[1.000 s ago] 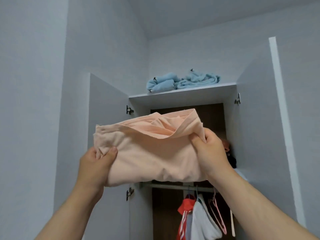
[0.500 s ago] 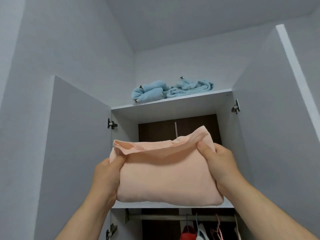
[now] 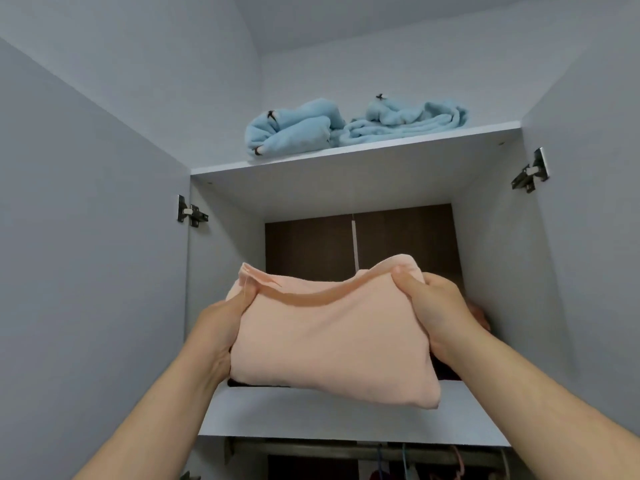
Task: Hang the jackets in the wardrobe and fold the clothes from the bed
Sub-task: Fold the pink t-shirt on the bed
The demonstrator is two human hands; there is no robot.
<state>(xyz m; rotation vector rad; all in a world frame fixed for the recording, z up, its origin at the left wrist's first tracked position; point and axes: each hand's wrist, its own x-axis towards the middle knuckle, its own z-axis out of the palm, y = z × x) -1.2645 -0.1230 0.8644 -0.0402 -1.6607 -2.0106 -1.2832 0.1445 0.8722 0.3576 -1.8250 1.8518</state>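
A folded peach-pink garment (image 3: 329, 337) is held up at the opening of the wardrobe's upper compartment, over the white shelf (image 3: 346, 417). My left hand (image 3: 221, 327) grips its left side, thumb on top. My right hand (image 3: 436, 313) grips its right edge, thumb pinching the upper fold. The garment's lower edge hangs just above the shelf front. Dark clothes lie behind it on the shelf, mostly hidden.
Both wardrobe doors, the left door (image 3: 93, 271) and the right door (image 3: 588, 237), stand open. Light blue towels (image 3: 346, 128) lie on the wardrobe's top board. Below the shelf runs a hanging rail (image 3: 346, 452) with hangers and clothes.
The view has tilted up and closed in on the wardrobe. Both hands have carried the folded garment forward to the upper shelf opening.
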